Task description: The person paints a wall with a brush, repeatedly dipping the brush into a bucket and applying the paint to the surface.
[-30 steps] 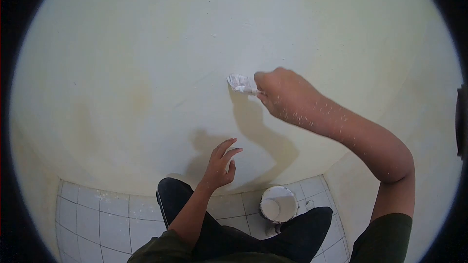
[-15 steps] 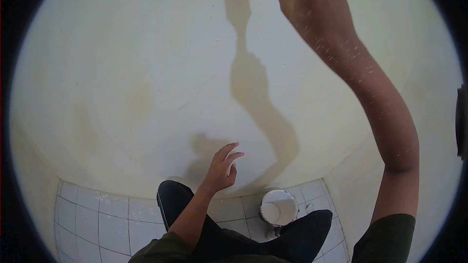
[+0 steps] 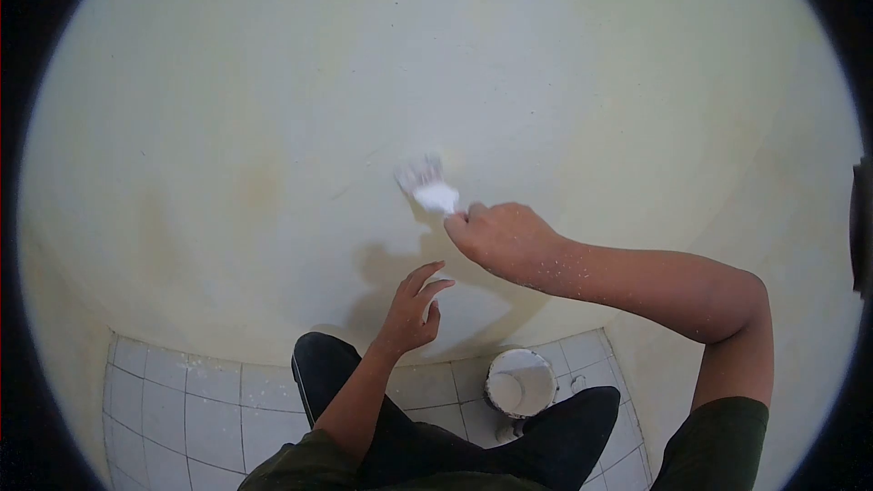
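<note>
My right hand (image 3: 506, 238) is closed around the handle of a white paintbrush (image 3: 435, 195). Its bristles, slightly blurred, point up and left and appear to be against the pale wall (image 3: 300, 91). White specks dot my right wrist and forearm. Lower and to the left, my left hand (image 3: 411, 311) hangs in front of the wall with its fingers apart and nothing in them. Below my right forearm, a bucket (image 3: 521, 384) of white paint stands on the floor, its rim smeared.
Pale floor tiles (image 3: 214, 400) run along the foot of the wall, with white spatters on some. My knees (image 3: 323, 373) are bent close to the wall, one beside the bucket. Yellowish patches (image 3: 259, 186) mark the wall at left. Side walls flank both ends.
My right hand has come down and to the left from the top of the view, bringing the paintbrush into sight at mid-wall. My left hand has stayed almost still.
</note>
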Demonstrator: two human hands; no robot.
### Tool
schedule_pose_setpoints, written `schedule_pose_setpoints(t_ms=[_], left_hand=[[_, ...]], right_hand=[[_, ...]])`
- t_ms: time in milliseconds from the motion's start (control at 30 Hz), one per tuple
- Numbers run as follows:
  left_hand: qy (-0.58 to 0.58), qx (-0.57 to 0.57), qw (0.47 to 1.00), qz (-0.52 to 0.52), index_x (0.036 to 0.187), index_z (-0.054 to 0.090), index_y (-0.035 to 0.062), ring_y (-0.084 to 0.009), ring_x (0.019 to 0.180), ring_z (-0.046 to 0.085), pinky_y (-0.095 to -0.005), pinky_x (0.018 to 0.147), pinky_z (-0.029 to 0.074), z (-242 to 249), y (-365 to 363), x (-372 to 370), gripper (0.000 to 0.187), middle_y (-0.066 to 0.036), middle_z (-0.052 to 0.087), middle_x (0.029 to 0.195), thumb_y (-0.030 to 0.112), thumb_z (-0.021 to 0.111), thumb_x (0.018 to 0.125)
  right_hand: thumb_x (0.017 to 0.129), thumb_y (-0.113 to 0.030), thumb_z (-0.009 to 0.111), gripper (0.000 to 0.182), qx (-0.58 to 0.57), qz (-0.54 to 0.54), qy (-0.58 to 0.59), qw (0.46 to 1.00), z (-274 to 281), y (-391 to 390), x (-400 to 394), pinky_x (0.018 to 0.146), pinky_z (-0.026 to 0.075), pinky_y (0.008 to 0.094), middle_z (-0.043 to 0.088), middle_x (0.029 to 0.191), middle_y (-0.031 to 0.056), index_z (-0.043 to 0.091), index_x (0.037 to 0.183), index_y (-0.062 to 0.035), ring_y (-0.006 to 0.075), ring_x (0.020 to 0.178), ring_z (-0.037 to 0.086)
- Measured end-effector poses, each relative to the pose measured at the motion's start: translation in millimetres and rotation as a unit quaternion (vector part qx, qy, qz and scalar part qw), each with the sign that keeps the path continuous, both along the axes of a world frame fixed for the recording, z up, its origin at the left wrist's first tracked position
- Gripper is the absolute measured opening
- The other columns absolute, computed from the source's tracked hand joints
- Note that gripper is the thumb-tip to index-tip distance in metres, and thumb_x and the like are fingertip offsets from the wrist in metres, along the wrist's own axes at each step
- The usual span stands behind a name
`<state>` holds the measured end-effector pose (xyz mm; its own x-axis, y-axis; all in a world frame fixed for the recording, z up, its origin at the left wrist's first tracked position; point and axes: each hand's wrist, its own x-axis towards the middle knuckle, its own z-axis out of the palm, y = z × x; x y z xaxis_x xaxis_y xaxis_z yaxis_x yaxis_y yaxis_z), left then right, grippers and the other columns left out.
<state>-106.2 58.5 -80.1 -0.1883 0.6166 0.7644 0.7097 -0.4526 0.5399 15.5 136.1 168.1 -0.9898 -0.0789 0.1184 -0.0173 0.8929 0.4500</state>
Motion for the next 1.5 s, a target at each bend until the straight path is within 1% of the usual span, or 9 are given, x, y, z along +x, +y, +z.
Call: schedule_pose_setpoints(t_ms=[167, 533, 600, 700, 800, 833, 1067, 1300, 1500], left_hand=[[0.003, -0.004, 1.0, 0.002, 0.121, 0.062, 0.0092, -0.0369, 0.132, 0.048, -0.0468, 0.108, 0.04, 1, 0, 1, 0.052, -0.016, 0.051, 0.141, -0.009, 0.055, 0.073], [0.008, 0.002, 1.0, -0.01, 0.12, 0.063, 0.0094, -0.0362, 0.131, 0.049, -0.0462, 0.107, 0.041, 1, 2, 2, 0.051, -0.015, 0.052, 0.14, -0.009, 0.055, 0.073], [0.01, 0.003, 1.0, -0.008, 0.12, 0.063, 0.0094, -0.0363, 0.131, 0.049, -0.0463, 0.106, 0.041, 2, 3, 1, 0.052, -0.015, 0.052, 0.14, -0.01, 0.056, 0.073], [0.008, -0.001, 1.0, -0.009, 0.12, 0.063, 0.0097, -0.0368, 0.131, 0.049, -0.0467, 0.105, 0.043, 3, 3, 3, 0.051, -0.016, 0.051, 0.141, -0.01, 0.056, 0.073], [0.014, -0.007, 1.0, -0.009, 0.121, 0.063, 0.0102, -0.0375, 0.131, 0.049, -0.0472, 0.104, 0.045, 2, 2, 3, 0.05, -0.016, 0.051, 0.142, -0.009, 0.056, 0.075], [0.015, -0.003, 1.0, -0.01, 0.12, 0.063, 0.0098, -0.0372, 0.131, 0.049, -0.0471, 0.105, 0.043, 0, 3, 5, 0.051, -0.016, 0.052, 0.141, -0.009, 0.056, 0.074], [0.012, 0.001, 1.0, -0.009, 0.119, 0.063, 0.0093, -0.0372, 0.13, 0.05, -0.0475, 0.105, 0.042, -1, 3, 6, 0.05, -0.016, 0.052, 0.14, -0.009, 0.056, 0.073], [0.01, -0.02, 1.0, -0.019, 0.118, 0.064, 0.0089, -0.037, 0.13, 0.05, -0.0472, 0.107, 0.041, -1, 4, 12, 0.049, -0.016, 0.053, 0.14, -0.009, 0.056, 0.073], [0.018, -0.025, 0.999, -0.018, 0.119, 0.063, 0.0088, -0.0364, 0.131, 0.049, -0.0469, 0.108, 0.041, 0, 5, 10, 0.049, -0.015, 0.053, 0.14, -0.009, 0.055, 0.073]], right_hand=[[0.085, -0.004, 0.058, 0.02, -0.067, -0.128, -0.101, 0.984, -6, 16, 22, 0.066, 0.054, 0.0501, 0.064, 0.078, 0.0196, 0.054, 0.104, 0.0009, 0.04, 0.076, 0.067], [0.088, -0.013, 0.064, 0.016, 0.059, -0.132, 0.2, 0.969, 147, 17, 13, 0.069, 0.051, 0.0534, 0.063, 0.077, 0.0226, 0.056, 0.097, -0.0025, 0.0438, 0.079, 0.064], [0.091, -0.018, 0.069, 0.018, 0.089, -0.01, 0.303, 0.949, 172, 24, 14, 0.06, 0.045, 0.0473, 0.06, 0.069, 0.0208, 0.059, 0.091, -0.0028, 0.0413, 0.066, 0.059], [0.094, -0.02, 0.068, 0.018, 0.117, -0.017, 0.414, 0.903, 195, 19, 17, 0.056, 0.044, 0.0457, 0.061, 0.068, 0.018, 0.059, 0.094, -0.0045, 0.0394, 0.062, 0.059], [0.097, -0.014, 0.063, 0.02, 0.221, -0.054, 0.446, 0.866, 204, 31, 22, 0.048, 0.044, 0.0339, 0.061, 0.064, 0.0114, 0.059, 0.085, 0.0005, 0.0175, 0.051, 0.052], [0.095, -0.019, 0.065, 0.016, 0.261, -0.016, 0.463, 0.847, 197, 49, 25, 0.054, 0.045, 0.0465, 0.06, 0.071, 0.0163, 0.057, 0.1, -0.0065, 0.0383, 0.062, 0.06], [0.092, -0.012, 0.059, 0.016, 0.244, -0.067, 0.204, 0.946, 87, 56, 52, 0.049, 0.05, 0.0446, 0.06, 0.076, 0.0144, 0.055, 0.105, -0.002, 0.0316, 0.06, 0.064], [0.088, -0.01, 0.058, 0.019, 0.044, -0.117, -0.082, 0.989, -11, 62, 91, 0.048, 0.05, 0.0457, 0.059, 0.072, 0.0139, 0.052, 0.105, -0.0025, 0.0329, 0.059, 0.064], [0.093, -0.019, 0.058, 0.016, 0.099, -0.178, 0.101, 0.974, 52, 78, 81, 0.061, 0.053, 0.0484, 0.065, 0.075, 0.0135, 0.055, 0.105, -0.008, 0.0357, 0.069, 0.067]])
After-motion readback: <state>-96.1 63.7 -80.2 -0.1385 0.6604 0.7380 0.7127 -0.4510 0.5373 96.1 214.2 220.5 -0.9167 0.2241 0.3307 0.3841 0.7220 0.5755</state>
